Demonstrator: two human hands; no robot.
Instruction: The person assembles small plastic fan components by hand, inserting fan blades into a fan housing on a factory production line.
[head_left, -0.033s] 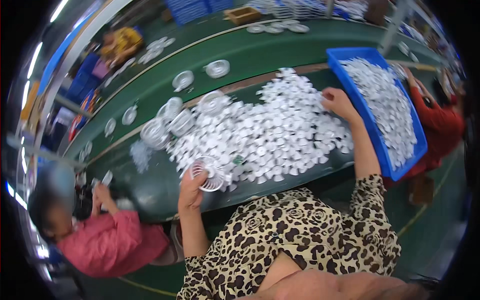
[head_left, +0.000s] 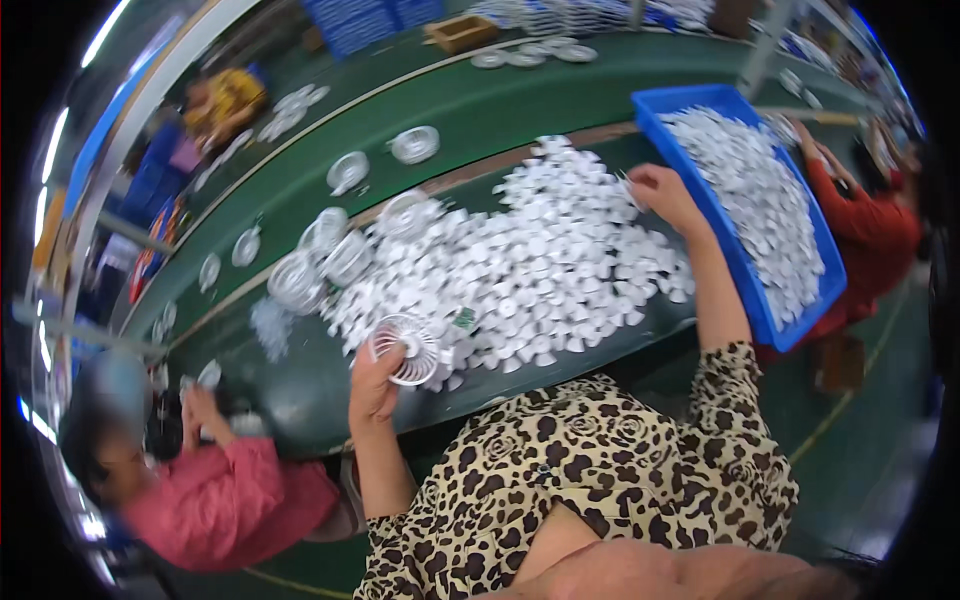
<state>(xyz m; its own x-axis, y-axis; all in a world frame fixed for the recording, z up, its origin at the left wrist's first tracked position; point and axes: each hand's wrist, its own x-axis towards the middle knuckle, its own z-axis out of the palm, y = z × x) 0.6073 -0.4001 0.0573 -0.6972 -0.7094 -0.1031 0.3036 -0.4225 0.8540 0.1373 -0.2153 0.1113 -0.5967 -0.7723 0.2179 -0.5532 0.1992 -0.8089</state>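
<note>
My left hand [head_left: 375, 385] is closed on a round white fan grille [head_left: 408, 350] with curved ribs, held above the near edge of the pile. A small green circuit board [head_left: 465, 318] shows just beyond it; I cannot tell whether the two are joined. My right hand [head_left: 665, 197] is at the far right side of the pile, thumb and finger pinching a small white fan blade [head_left: 632, 190] that is partly hidden. Between the hands spreads a heap of white fan blades [head_left: 540, 260]. Several more fan housings [head_left: 345, 258] rest against its left end.
A blue bin [head_left: 805, 325] full of white blades stands at the right. Small clear parts [head_left: 272, 325] lie left of the heap. Beyond runs a green conveyor [head_left: 520, 105] with fan housings [head_left: 413, 145] on it. Co-workers sit at left [head_left: 240, 500] and right [head_left: 870, 215].
The whole view has shifted a little, moving things left in the picture. A white blade now shows at my right fingertips. My left hand still holds the grille.
</note>
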